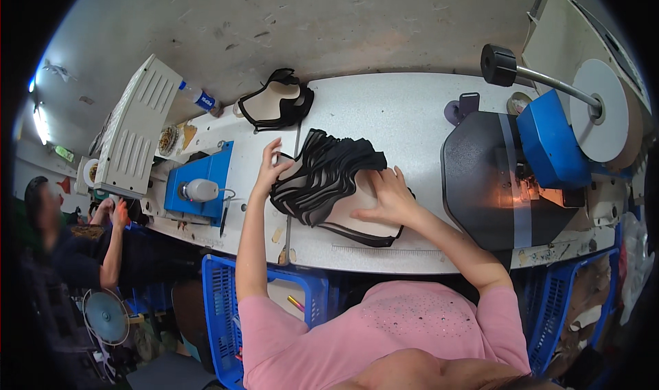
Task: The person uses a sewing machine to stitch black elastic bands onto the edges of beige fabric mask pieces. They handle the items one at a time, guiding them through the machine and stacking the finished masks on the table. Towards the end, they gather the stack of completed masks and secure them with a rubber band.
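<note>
A fanned stack of curved black-and-cream pieces (322,177), which look like shoe uppers, lies on the white worktable (371,108) in front of me. At the stack's left edge is my left hand (271,170), its fingers bent but apart, the thumb close to the black edges. My right hand (391,199) rests on the cream face at the right end, thumb stretched to the left and fingers spread. Some of its fingertips are hard to make out against the black edging. Farther back on the left sits a smaller pile of similar pieces (278,101).
A machine with a blue head (552,139) and lit needle area stands right, beside a dark octagonal plate (477,177). To the left are another blue machine base (199,184) and a bottle (200,100). Blue baskets (220,307) stand below the table edge. A co-worker (82,253) sits far left.
</note>
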